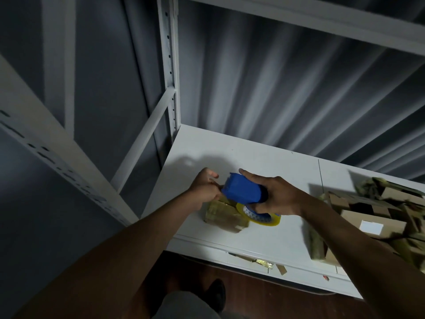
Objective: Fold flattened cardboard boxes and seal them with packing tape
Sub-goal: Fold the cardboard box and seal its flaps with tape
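A small cardboard box [224,216], wrapped in shiny tape, lies on the white shelf [264,164]. My right hand [276,196] grips a blue tape dispenser [241,188] with a roll of clear yellowish tape [264,218], held just above the box. My left hand [204,187] is at the box's far left corner, fingers curled against the dispenser's front end; what they pinch is hidden.
A heap of cardboard boxes [372,217], some open and one with a white label, fills the shelf's right side. White rack uprights [170,65] stand at the left, a curtain hangs behind. Cardboard scraps [257,261] lie on the floor below the shelf edge.
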